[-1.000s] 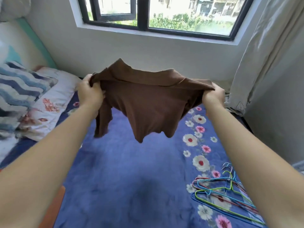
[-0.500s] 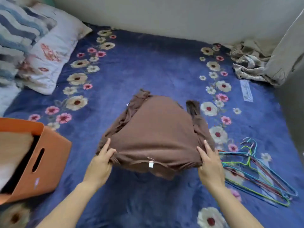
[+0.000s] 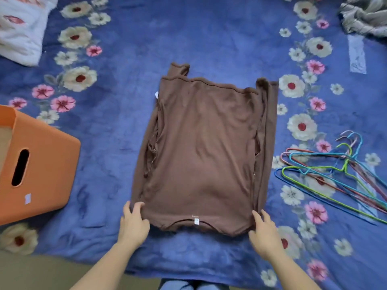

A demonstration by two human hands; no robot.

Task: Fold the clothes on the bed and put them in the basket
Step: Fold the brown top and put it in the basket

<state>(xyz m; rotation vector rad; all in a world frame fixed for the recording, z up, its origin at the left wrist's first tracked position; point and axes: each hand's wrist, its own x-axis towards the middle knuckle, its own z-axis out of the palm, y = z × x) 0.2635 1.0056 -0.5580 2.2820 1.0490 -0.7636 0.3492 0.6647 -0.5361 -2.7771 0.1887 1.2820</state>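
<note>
Before, the brown soft long-sleeved shirt [image 3: 201, 153] sat in a bunched heap with both hands squeezing its near edge. Now it was pulled out flat and long, and the view looked straight down. It lay in the middle of the fuzzy blue blanket with pink and cream flowers [image 3: 209, 38], which covered the bed. At 6 o'clock the blanket ended, and a strip of plain tan floor [image 3: 31, 275] showed at 7 o'clock.

At 9 o'clock stood the orange plastic basket with a slot handle [image 3: 48, 164], smooth and boxy, apart from the shirt. At 3 o'clock lay a pile of thin wire hangers in blue, green and pink [image 3: 335, 170], near the shirt but not touching it. A puffy white pillow with red prints [image 3: 18, 32] was at 10 o'clock, and a crumpled grey cloth [image 3: 364, 15] at 1 o'clock.

The shirt made a tall box shape with a few soft wrinkles. Its sleeves were tucked along both long sides, and their ends poked out at 11 and 1 o'clock. A small white tag [image 3: 196, 221] hung at its near edge, at 6 o'clock.

The left hand [image 3: 133, 225] rested at the shirt's 7 o'clock corner and the right hand [image 3: 265, 233] at its 5 o'clock corner. Both hands had let go; their fingers were loose and spread, just touching the cloth.
</note>
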